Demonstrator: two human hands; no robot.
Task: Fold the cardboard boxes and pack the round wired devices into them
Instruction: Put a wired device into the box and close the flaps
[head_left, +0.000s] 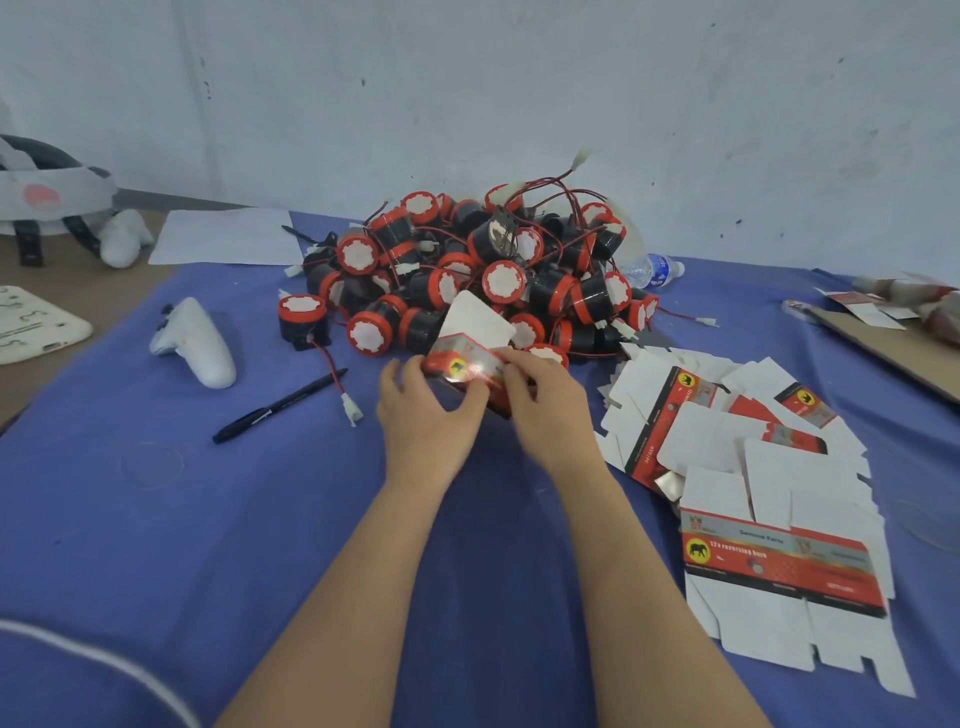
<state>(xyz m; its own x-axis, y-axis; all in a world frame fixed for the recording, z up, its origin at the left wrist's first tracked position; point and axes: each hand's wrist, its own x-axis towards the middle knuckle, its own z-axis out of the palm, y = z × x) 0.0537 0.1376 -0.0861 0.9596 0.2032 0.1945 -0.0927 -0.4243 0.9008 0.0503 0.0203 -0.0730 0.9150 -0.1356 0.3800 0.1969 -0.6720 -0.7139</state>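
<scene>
A small red cardboard box (470, 364) with a white flap standing up is held between both hands in the middle of the blue cloth. My left hand (423, 415) grips its left side, thumb and fingers curled round it. On the box's right side, my right hand (545, 402) pinches it. Just behind it lies a big pile of round black-and-red wired devices (483, 270). One device (302, 319) stands apart on the left of the pile. Several flat unfolded boxes (753, 483) lie spread to the right.
A black pen (280, 405) and a white controller (195, 343) lie at the left. A plastic bottle (655, 269) lies behind the pile, a white sheet of paper (226, 236) at the back left. A brown cardboard sheet (893, 343) is at the far right.
</scene>
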